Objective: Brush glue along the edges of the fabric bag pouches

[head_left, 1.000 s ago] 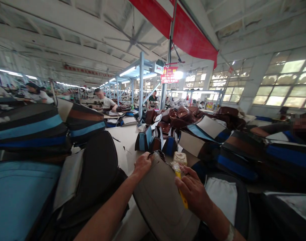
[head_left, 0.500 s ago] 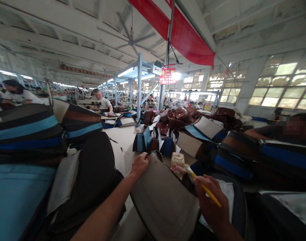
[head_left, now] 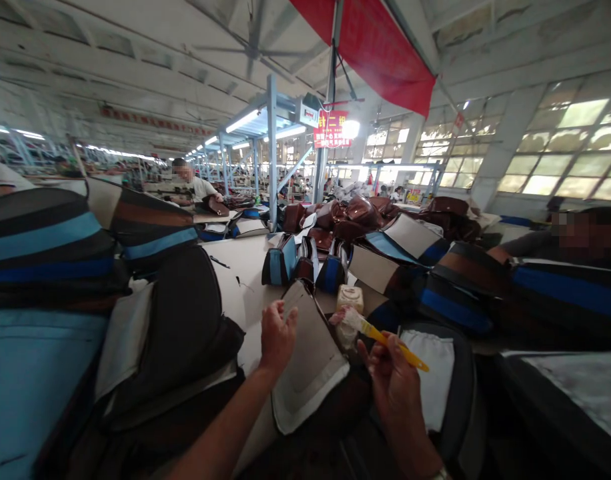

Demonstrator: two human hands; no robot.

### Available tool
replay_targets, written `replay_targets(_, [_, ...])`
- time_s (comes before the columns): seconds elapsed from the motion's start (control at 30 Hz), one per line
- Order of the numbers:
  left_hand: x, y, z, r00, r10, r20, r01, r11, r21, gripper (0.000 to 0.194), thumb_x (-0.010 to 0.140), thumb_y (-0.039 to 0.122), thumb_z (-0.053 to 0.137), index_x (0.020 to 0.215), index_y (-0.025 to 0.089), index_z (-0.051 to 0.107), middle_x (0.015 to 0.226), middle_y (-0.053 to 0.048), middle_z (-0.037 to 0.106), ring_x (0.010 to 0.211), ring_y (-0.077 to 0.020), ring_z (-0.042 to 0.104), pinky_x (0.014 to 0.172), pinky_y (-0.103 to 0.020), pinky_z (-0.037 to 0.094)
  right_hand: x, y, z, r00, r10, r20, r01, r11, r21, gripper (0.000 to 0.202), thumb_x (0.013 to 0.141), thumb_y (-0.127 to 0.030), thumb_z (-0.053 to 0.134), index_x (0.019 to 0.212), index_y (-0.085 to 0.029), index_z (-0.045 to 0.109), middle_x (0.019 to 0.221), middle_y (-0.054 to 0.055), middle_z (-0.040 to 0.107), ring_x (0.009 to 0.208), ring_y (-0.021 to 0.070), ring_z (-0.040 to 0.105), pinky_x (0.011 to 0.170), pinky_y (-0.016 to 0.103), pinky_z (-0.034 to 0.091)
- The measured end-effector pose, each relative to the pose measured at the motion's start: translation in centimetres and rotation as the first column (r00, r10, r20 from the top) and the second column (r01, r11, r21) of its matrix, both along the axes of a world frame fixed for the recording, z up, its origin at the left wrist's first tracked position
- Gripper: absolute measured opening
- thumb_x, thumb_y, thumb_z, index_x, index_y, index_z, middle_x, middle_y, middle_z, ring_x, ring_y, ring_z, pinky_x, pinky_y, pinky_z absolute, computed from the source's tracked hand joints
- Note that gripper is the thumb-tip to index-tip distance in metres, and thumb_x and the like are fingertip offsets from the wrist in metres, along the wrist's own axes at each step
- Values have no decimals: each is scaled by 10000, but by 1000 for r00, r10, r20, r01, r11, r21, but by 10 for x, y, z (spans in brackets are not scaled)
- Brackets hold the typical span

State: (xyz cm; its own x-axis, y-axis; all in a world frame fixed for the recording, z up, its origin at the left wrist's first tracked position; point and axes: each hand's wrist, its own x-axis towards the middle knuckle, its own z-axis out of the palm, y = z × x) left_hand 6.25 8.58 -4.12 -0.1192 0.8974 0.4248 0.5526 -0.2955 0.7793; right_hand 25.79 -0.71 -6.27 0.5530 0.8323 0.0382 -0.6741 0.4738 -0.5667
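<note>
My left hand (head_left: 278,335) is raised over the left edge of a grey-beige bag panel (head_left: 308,353); its fingers are apart and hold nothing. In my right hand (head_left: 393,373) is a yellow-handled brush (head_left: 380,337), gripped between thumb and fingers. Its smeared bristles point left, in front of a pale container (head_left: 350,297) standing just beyond the panel. A dark bag piece with a whitish lining (head_left: 430,363) lies beside my right hand.
Black bag parts with blue and brown stripes (head_left: 50,233) are stacked at left; more (head_left: 455,300) lie at right. Brown bags (head_left: 360,217) are piled behind. A person (head_left: 585,233) is at far right, another (head_left: 200,187) further back. A blue metal post (head_left: 272,153) stands beyond the table.
My left hand has let go of the panel's top edge. The panel sits differently, with its pale lower rim showing. The brush has moved slightly left and lies flatter.
</note>
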Motion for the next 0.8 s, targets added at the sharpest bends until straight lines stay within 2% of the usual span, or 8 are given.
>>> replay_targets(0.07, [5,-47,-16,989,-149,3,149,989,5,389,973,453,334,1101,177,577,1015,-102,629,949,-235,617,844,-388,516,-10,2,6,1000,26,-17,-26,1000,16,235,787,-359,797,894,-207,653,650,-77,578,561,67,510,908,428,556])
replay_targets(0.2, [8,-108,-39,922,-379,-74,385,918,91,386,836,478,625,1118,215,617,1089,-89,613,1023,-264,574,900,-408,483,-31,4,11,994,95,-60,-93,995,38,205,797,-329,793,872,-208,646,655,-77,584,587,72,532,931,445,550])
replay_targets(0.3, [0,-111,-40,906,-423,1,422,903,77,305,880,364,603,1148,219,625,1083,-85,607,1022,-247,570,903,-387,464,-40,4,15,992,113,-56,-111,993,32,216,786,-341,799,865,-215,642,623,-90,568,558,63,522,906,400,561])
replay_targets(0.4, [-11,-98,-28,873,-471,129,469,882,46,192,923,294,541,1040,226,677,975,-51,613,938,-206,591,855,-324,462,-37,-4,32,994,108,-5,-108,994,29,222,783,-344,802,850,-200,647,621,-86,560,532,50,500,820,272,571])
replay_targets(0.53, [-20,-90,-10,846,-497,192,503,864,18,131,891,281,600,928,220,710,905,-28,608,893,-194,589,804,-281,446,-29,-24,68,936,-9,352,-15,998,67,174,814,-344,765,844,-217,650,733,-50,619,591,78,549,667,191,536])
replay_targets(0.6, [-21,-91,-5,833,-511,213,521,854,15,135,896,292,601,944,231,712,914,-21,609,906,-191,586,815,-272,436,-30,-29,82,784,-86,615,15,993,121,158,854,-366,712,839,-223,648,787,-15,645,719,139,610,727,255,537])
replay_targets(0.67, [-20,-92,-2,822,-525,221,533,846,26,143,905,311,592,928,230,708,903,-17,602,892,-184,579,803,-263,430,-33,-26,89,528,-125,840,-19,987,159,183,886,-384,661,817,-215,646,781,13,646,815,194,626,812,323,522])
replay_targets(0.8, [-19,-92,3,827,-528,196,533,846,30,174,911,305,573,829,199,685,844,-19,575,823,-177,552,737,-254,419,-32,-4,97,16,-167,986,-92,982,168,240,931,-386,574,792,-202,644,763,43,646,783,214,615,787,347,490])
